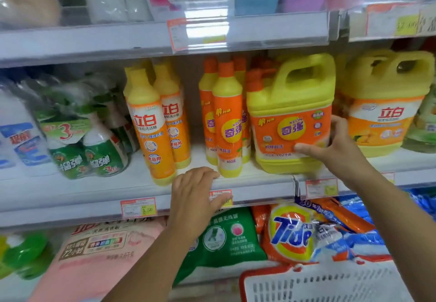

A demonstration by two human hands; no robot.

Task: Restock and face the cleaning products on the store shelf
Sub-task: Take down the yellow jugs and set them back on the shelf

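Right hand [339,146] grips the yellow jug [290,113] at the front of the middle shelf [94,193]

The thumb lies across the jug's orange label low on the front while the fingers curl round its right side; the left hand [195,190] rests flat and relaxed on the shelf lip, its fingers straight over a price tag [220,195], just in front of a slim orange bottle [227,122] that touches the jug's left side. Left of that stand taller yellow-orange bottles [151,124] and green spray bottles [94,146]; a second jug [382,103] sits just right of the gripping hand. Below lie a pink bag [101,249], a green bag [226,235] and a Tide bag [292,233], with a red-rimmed basket [318,285] nearest the camera
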